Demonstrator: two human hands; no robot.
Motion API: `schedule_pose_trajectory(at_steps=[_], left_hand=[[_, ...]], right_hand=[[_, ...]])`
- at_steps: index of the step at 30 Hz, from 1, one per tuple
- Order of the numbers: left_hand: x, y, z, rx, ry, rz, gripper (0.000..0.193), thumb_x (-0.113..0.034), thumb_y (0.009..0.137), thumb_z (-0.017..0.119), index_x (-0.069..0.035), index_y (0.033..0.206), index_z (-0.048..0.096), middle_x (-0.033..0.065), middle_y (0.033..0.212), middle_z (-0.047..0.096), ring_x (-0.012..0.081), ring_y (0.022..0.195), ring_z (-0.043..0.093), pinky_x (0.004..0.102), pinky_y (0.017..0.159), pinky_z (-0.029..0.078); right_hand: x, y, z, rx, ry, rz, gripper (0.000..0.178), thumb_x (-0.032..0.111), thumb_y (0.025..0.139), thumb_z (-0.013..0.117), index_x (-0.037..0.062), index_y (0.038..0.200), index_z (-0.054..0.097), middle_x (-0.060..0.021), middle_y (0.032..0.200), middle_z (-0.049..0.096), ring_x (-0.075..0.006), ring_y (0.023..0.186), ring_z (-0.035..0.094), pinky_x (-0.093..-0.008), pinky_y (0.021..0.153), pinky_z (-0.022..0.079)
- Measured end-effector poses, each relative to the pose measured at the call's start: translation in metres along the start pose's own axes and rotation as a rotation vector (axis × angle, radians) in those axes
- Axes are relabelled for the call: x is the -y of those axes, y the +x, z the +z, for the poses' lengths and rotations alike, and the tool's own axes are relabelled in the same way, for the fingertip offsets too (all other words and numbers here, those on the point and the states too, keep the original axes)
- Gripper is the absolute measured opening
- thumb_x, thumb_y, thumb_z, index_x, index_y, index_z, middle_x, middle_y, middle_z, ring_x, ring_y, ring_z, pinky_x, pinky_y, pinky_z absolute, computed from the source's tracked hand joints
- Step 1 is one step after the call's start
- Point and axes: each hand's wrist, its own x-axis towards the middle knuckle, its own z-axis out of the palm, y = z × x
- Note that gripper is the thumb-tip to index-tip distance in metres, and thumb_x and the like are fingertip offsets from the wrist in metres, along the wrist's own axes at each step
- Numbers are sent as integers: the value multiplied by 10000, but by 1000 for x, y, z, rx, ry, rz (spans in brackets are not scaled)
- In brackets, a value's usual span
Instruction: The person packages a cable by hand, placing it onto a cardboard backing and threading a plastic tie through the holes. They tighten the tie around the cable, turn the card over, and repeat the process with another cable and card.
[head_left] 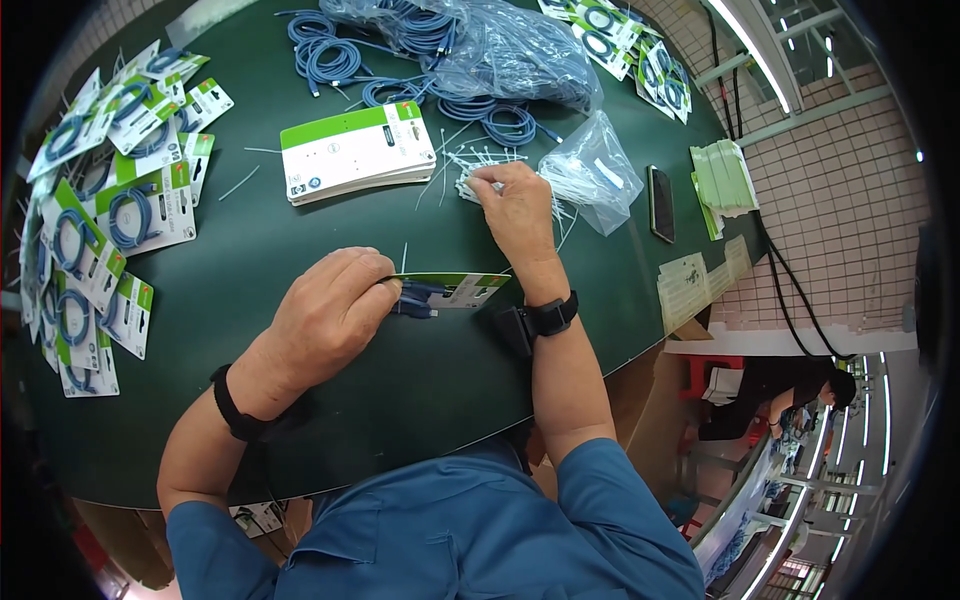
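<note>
Card in green and white, nearest the person's body, is pinched at one end between the thumb and fingers of the left hand, tilted so it shows almost edge-on. A coiled blue cable lies against its underside, and a thin white tie pokes up beside the fingertips. This piece looks part done: the cable is at the card, but no closed tie can be made out on it.

Farther out, the right hand reaches over the pile of white ties, thumb and fingertips drawn close together — whether a tie is between them I cannot tell. Right beside it sits a clear bag with more ties.

To the left, a large heap of cards with cables covers that side of the green table; these appear finished, each visible coil lying on its card's face. Plenty seems left, though. The stack of cards beyond the left hand is still thick, its top card bare of any cable.

Farther still, loose blue cables lie in coils beside and under a big plastic bag, with no cards on them. At the far right edge is a smaller group of cabled cards — also done, by the look of it.
</note>
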Motion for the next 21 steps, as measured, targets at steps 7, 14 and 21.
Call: schedule_pose_trajectory(at_steps=[7, 14, 21], left_hand=[[-7, 19, 4, 3, -21, -21, 183, 61, 770, 780, 19, 895, 653, 139, 953, 672, 335, 906, 719, 416, 818, 621], [-5, 34, 12, 37, -21, 3, 189, 66, 771, 785, 16, 898, 654, 139, 940, 677, 337, 883, 719, 424, 814, 630], [2, 32, 23, 44, 2, 44, 176, 15, 764, 760, 13, 908, 659, 130, 952, 661, 316, 920, 715, 394, 824, 619]], right_hand=[[20, 11, -40, 14, 326, 170, 132, 135, 943, 752, 7, 963, 777, -75, 903, 760, -128, 668, 661, -258, 610, 526], [37, 17, -68, 325, 970, 538, 130, 145, 1016, 681, 26, 973, 710, -8, 819, 700, -36, 593, 569, -176, 522, 437], [25, 12, -46, 434, 805, 427, 177, 175, 1041, 645, 26, 961, 696, 7, 752, 660, -22, 614, 545, -175, 522, 412]])
